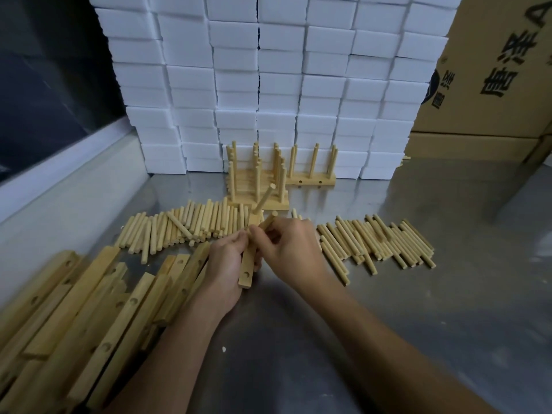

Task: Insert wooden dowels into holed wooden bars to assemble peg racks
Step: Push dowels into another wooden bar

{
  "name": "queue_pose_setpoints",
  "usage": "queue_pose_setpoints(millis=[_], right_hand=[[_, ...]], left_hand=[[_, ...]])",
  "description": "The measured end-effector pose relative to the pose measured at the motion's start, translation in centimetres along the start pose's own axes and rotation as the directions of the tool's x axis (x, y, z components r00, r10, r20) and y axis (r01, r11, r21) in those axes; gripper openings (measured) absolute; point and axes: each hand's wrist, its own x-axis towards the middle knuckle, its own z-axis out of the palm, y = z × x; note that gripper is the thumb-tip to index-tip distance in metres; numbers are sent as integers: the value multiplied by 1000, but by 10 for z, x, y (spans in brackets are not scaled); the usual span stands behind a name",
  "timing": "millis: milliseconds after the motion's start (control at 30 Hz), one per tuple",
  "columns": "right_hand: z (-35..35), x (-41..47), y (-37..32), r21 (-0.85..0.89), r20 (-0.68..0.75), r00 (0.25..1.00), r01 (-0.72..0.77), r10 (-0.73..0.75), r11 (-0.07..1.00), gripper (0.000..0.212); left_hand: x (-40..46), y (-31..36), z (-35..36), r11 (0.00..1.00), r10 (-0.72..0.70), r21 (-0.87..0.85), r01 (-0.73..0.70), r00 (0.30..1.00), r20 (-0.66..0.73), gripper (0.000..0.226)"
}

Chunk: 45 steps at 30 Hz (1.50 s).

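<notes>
Head view: our left hand (pixel 228 258) grips a pale holed wooden bar (pixel 248 265) at frame centre, one slim wooden dowel (pixel 264 198) already seated; our right hand (pixel 291 249) pinches another dowel (pixel 268 221). Bare grey metal bench (pixel 448 294) lies lower right; stacked white foam blocks (pixel 268 85) wall the rear.

1. The left hand (pixel 227 258) grips a holed wooden bar (pixel 248 265) above the grey desk (pixel 298 339), its far end carrying one tilted dowel (pixel 264 198).
2. The right hand (pixel 291 249) pinches a second dowel (pixel 268 221) just beside the bar.
3. Loose dowels (pixel 185 228) lie in rows left and right of the hands.
4. Spare bars (pixel 89 297) are piled at lower left.
5. Finished peg racks (pixel 258 180) stand before stacked white blocks (pixel 268 85); a cardboard box (pixel 493 70) sits at right.
</notes>
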Motion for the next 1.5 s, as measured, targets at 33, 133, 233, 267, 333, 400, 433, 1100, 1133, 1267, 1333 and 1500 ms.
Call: queue_pose_setpoints(millis=[33,133,233,267,333,400,433,1100,1133,1267,1333,1500], right_hand=[[1,-1,0,3,-17,1000,-1,1,1000,31],[7,-5,1,44,-74,996,-41,44,998,31],[15,-6,-1,19,-148,987,-52,54,998,30],[18,-5,-3,3,-157,986,-47,47,999,29],[20,-3,-5,-16,-129,990,-51,49,999,28],[17,0,-4,-23,-63,994,-88,86,996,28],[13,3,-3,-23,-21,994,-109,108,994,28],[-37,38,-22,-627,466,883,376,-58,683,16],[-35,38,-22,-610,441,897,312,-14,728,12],[-30,36,-18,-568,384,921,176,70,804,11],[-31,34,-15,-559,372,927,177,53,810,13],[-36,33,-8,-307,316,949,126,-24,943,26]], left_hand=[[1,0,0,1000,2,7,-2,1000,-9,40],[1,0,0,999,11,37,-10,1000,-25,38],[1,-1,1,999,-3,52,4,1000,-29,31],[2,-1,0,999,-7,42,8,999,-33,28],[4,0,-1,1000,-17,6,18,999,-42,26],[5,1,-1,1000,-21,2,21,999,-32,28],[4,2,-1,1000,-22,15,22,1000,-21,29],[1,5,1,999,-34,-15,34,999,-3,27],[0,5,1,1000,-21,-16,21,1000,-14,27],[-1,4,2,999,-6,-35,5,1000,-25,28],[-1,5,3,998,-19,-54,18,1000,-22,26],[-2,11,5,983,-77,-164,77,997,7,26]])
